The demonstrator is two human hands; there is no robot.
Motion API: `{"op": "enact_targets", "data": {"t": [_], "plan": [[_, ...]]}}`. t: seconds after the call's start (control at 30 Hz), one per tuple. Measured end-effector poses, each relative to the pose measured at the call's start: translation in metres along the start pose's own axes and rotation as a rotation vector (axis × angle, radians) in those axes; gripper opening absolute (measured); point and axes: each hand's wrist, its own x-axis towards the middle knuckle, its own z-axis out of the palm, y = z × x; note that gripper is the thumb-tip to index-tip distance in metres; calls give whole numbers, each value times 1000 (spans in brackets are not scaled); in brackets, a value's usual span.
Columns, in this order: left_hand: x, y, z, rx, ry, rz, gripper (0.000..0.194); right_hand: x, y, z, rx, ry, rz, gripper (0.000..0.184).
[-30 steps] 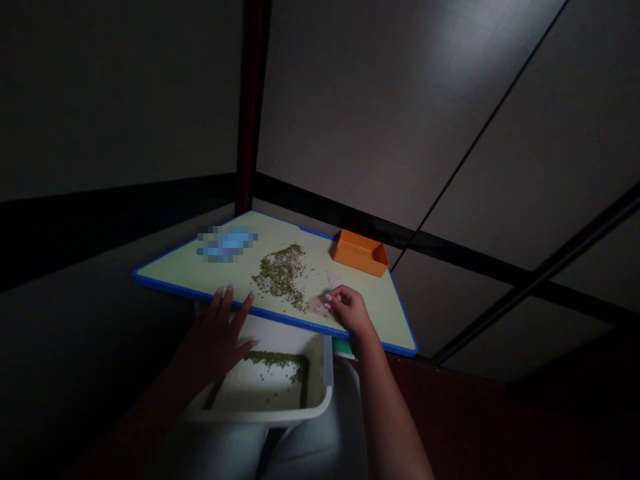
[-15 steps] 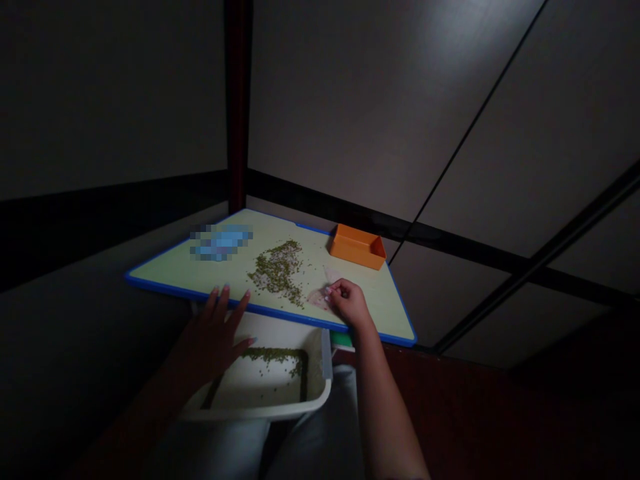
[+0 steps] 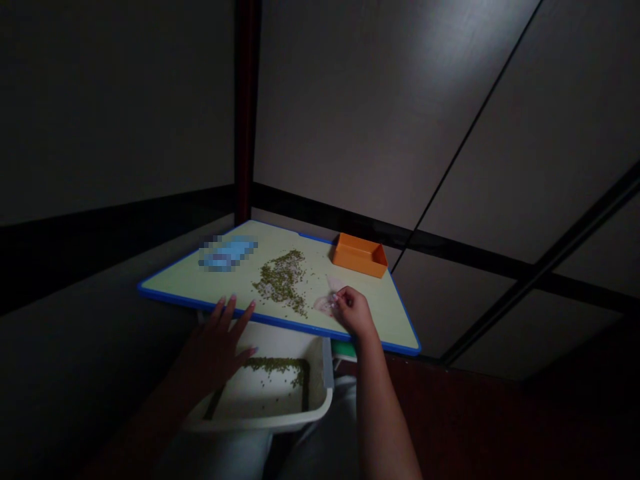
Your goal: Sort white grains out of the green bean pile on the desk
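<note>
A pile of small green grains, like mung beans, lies spread on the pale yellow, blue-edged tabletop. To its right, my right hand hovers low over or rests on a pinkish printed patch, thumb and fingers pinched together. Whatever is between those fingertips is too small to make out. My left hand is open, fingers spread, with its fingertips on the table's near edge. Under that hand and the edge, a white basin holds more green grains along its far and right sides.
An orange open box stands at the table's back right. On the left lies a blurred-out blue object. Something green shows under the near edge. Wall panels rise close behind the table. My legs are under the basin.
My right hand has shifted slightly right, away from the grains, still pinched. The left hand stays spread at the edge. The whole view has shifted a little with my head.
</note>
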Motion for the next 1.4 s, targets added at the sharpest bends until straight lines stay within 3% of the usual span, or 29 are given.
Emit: {"op": "enact_targets", "data": {"t": [0.17, 0.53, 1.03, 1.4], "plan": [[-1, 1, -1, 13, 16, 7, 73, 1, 4, 1, -34, -12, -13, 17], [0, -1, -2, 28, -4, 8, 70, -1, 2, 3, 151, -129, 34, 20], [1, -4, 1, -31, -11, 10, 70, 0, -6, 4, 49, -67, 10, 17], [-2, -9, 7, 38, 34, 32, 71, -1, -8, 5, 134, -79, -10, 16]]}}
